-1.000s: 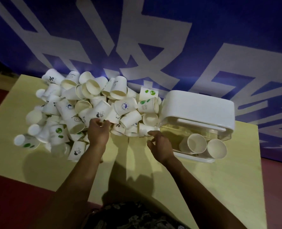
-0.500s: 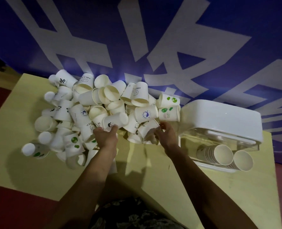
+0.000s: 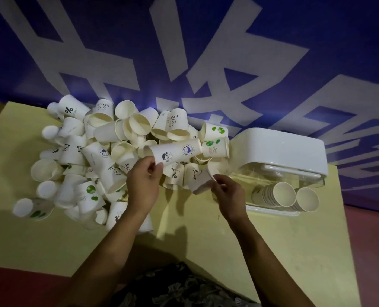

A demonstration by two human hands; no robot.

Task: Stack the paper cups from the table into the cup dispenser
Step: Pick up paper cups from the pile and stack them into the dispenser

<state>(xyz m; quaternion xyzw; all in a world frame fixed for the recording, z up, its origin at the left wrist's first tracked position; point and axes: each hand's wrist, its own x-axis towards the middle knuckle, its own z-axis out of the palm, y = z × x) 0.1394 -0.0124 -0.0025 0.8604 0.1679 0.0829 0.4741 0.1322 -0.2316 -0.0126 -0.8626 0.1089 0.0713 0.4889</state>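
Note:
A big heap of white paper cups (image 3: 100, 156) covers the left and middle of the yellow table (image 3: 184, 229). My left hand (image 3: 143, 182) grips a lying cup with a cartoon figure print (image 3: 162, 155) at the heap's front edge. My right hand (image 3: 226, 193) pinches the rim of a plain white cup (image 3: 203, 181) just right of it. The cup dispenser (image 3: 279, 151), white lid over a clear box, lies on its side at the right, with two stacks of cups (image 3: 284, 194) showing their open mouths.
A blue wall with large white characters (image 3: 206, 63) rises right behind the table. Red floor (image 3: 372, 251) shows past the table's right and left edges. Bare yellow tabletop lies in front of the heap, between my arms.
My left hand has lifted the cartoon-print cup off the heap. My right hand has taken hold of a plain cup and drawn it toward me. The view has shifted left.

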